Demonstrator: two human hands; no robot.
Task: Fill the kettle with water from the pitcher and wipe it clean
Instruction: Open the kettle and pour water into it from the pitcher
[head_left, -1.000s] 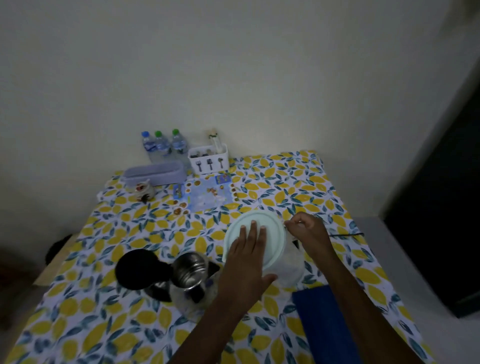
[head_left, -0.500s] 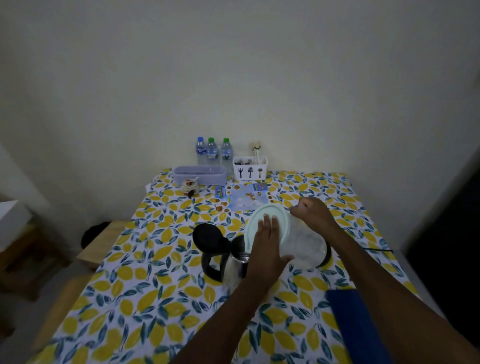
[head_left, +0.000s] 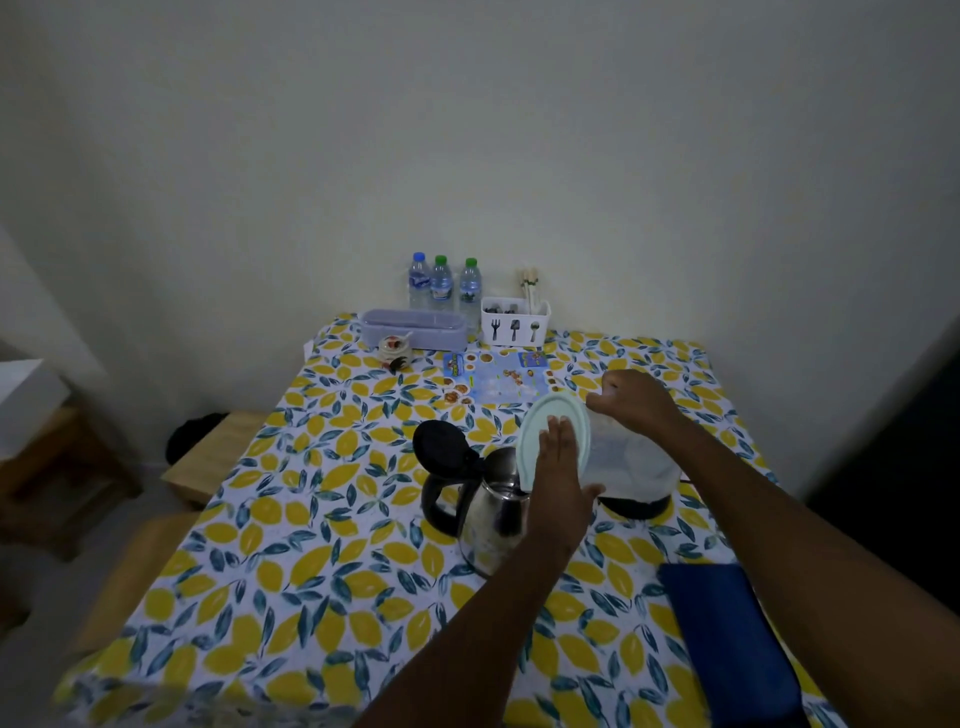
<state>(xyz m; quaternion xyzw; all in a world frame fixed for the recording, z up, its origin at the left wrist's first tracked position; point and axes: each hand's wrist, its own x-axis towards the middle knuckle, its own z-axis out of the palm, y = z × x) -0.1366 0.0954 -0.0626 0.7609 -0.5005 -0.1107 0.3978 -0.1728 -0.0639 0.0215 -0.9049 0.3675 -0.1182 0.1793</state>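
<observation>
pale green lid (head_left: 551, 434) under the flat, spread left hand (head_left: 558, 475), palm pressing it onto the tilted clear pitcher (head_left: 626, 462). right hand (head_left: 636, 402) clenched on the pitcher's far upper side. steel kettle (head_left: 491, 519) just below-left of the left hand, black lid (head_left: 441, 449) flipped open. blue cloth (head_left: 727, 644) near the right forearm. three water bottles (head_left: 441, 283) well beyond both hands, at the wall.

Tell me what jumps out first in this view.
The clear pitcher, tipped toward the open steel kettle at the table's middle, left hand flat on its pale lid, right hand gripping its far side. A folded blue cloth lies near right.
</observation>
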